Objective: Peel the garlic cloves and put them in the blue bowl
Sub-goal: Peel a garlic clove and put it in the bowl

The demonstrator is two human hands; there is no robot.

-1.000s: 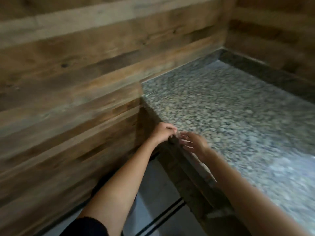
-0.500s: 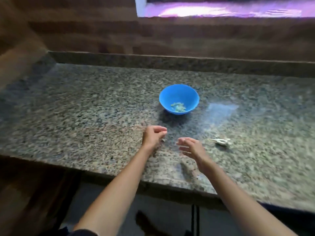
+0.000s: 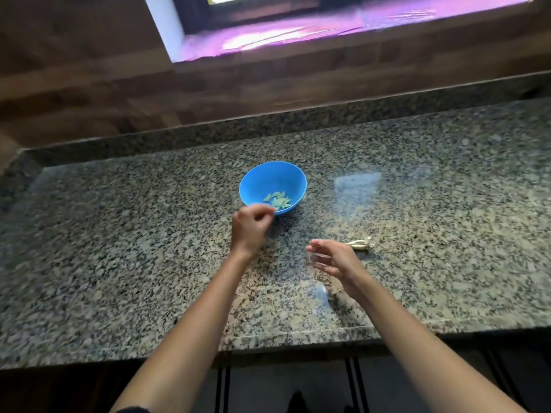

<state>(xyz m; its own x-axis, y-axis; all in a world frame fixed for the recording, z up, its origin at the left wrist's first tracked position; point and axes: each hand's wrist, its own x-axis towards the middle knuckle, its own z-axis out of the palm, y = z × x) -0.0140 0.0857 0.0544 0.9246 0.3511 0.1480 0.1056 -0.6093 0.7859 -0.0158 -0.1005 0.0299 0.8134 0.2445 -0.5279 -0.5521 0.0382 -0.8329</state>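
Right hand (image 3: 337, 260): grip released, fingers straight, above the surface (image 3: 119, 263). Left hand (image 3: 252, 226): pinched at near rim of blue bowl (image 3: 286, 177), can't tell if it holds a clove. Probably drop-off; next: release over peeled cloves (image 3: 277, 200). Garlic remnant (image 3: 361, 245) beside right hand. Granite, wood wall (image 3: 89, 84), window (image 3: 298, 31).
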